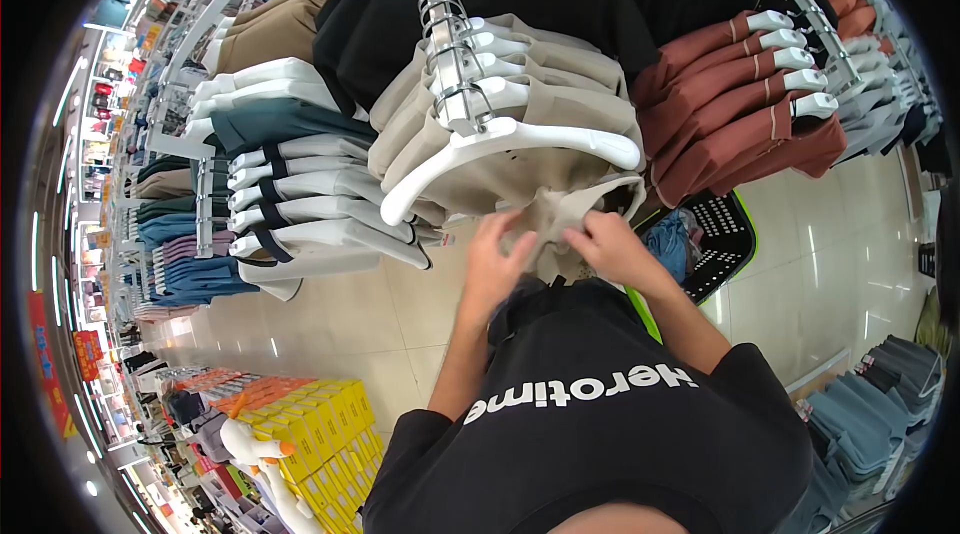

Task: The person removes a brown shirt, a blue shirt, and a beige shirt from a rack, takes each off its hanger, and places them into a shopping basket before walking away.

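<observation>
A white plastic hanger (590, 142) hangs bare at the front end of a metal display arm (455, 84). Just below it, a beige shirt (548, 217) is bunched up in front of my body, held between both hands. The left side of its gathered cloth is in my left hand (494, 259), thumb and fingers around the fabric. My right hand (606, 245) pinches the cloth near its upper right edge, fingers closed. More beige shirts (585, 84) hang on white hangers behind the bare one.
Grey-white shirts (330, 216) hang to the left, rust-red shirts (715, 124) to the right. A black basket with a green rim (735, 239) holding denim-blue clothing stands low at right. Yellow boxes (320, 424) are stacked at lower left; folded clothes (860, 419) lie lower right.
</observation>
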`<action>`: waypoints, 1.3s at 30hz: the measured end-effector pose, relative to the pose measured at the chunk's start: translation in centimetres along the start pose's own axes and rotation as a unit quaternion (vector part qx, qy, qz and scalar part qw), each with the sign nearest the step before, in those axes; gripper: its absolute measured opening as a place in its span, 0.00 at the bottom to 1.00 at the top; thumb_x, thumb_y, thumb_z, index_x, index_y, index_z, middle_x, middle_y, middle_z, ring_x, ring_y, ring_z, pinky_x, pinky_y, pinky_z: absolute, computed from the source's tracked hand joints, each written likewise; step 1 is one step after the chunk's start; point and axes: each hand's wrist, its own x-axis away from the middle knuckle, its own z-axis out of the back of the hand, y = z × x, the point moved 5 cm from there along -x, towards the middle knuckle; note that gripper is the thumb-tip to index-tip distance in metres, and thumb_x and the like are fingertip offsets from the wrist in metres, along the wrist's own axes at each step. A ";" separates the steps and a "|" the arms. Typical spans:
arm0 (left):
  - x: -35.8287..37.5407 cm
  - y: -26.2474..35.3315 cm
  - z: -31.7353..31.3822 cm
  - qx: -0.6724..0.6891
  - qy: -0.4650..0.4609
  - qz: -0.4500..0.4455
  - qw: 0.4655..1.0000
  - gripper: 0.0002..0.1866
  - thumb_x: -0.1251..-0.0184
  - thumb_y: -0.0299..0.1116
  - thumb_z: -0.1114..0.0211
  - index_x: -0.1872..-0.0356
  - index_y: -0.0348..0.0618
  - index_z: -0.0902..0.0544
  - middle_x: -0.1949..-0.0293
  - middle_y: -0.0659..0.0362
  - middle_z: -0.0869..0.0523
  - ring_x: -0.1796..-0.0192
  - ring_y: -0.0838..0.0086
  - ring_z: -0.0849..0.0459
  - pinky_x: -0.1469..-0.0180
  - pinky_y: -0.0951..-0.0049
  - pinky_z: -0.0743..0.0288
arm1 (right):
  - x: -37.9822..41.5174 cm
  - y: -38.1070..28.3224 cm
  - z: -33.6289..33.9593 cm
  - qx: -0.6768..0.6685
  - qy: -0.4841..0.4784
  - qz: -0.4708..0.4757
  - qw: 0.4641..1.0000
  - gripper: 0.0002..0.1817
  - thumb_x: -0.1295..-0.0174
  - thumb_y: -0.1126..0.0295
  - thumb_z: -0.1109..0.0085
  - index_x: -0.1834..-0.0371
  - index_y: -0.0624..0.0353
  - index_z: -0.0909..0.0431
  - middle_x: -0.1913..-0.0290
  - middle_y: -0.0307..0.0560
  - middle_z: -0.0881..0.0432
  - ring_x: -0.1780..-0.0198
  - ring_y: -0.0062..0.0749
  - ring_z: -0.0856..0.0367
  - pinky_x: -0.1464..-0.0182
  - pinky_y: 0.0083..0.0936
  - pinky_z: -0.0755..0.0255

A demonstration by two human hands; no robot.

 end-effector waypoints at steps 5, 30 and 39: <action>-1.5 2.8 -3.2 0.027 -0.077 -0.046 0.996 0.37 0.46 0.41 0.24 0.36 0.36 0.28 0.48 0.45 0.18 0.45 0.55 0.20 0.39 0.61 0.29 | 0.6 -0.9 -1.2 0.044 -0.042 0.081 0.995 0.11 0.39 0.70 0.44 0.64 0.70 0.26 0.69 0.67 0.20 0.63 0.65 0.21 0.62 0.49 0.29; 1.7 7.9 3.2 0.117 -0.020 -0.085 0.989 0.10 0.35 0.29 0.35 0.58 0.31 0.17 0.69 0.52 0.14 0.68 0.69 0.17 0.62 0.69 0.24 | 1.7 10.0 -3.7 -0.456 -0.320 -0.036 0.829 0.56 0.56 0.56 0.19 0.25 0.64 0.41 0.29 0.46 0.31 0.31 0.29 0.32 0.28 0.31 0.40; 4.2 6.4 7.0 0.012 0.107 -0.077 0.991 0.11 0.36 0.30 0.32 0.59 0.32 0.16 0.71 0.53 0.14 0.70 0.68 0.18 0.64 0.69 0.25 | -0.7 4.9 -0.1 -0.194 -0.128 0.052 0.971 0.10 0.35 0.71 0.43 0.62 0.69 0.18 0.68 0.30 0.18 0.64 0.15 0.27 0.62 0.19 0.29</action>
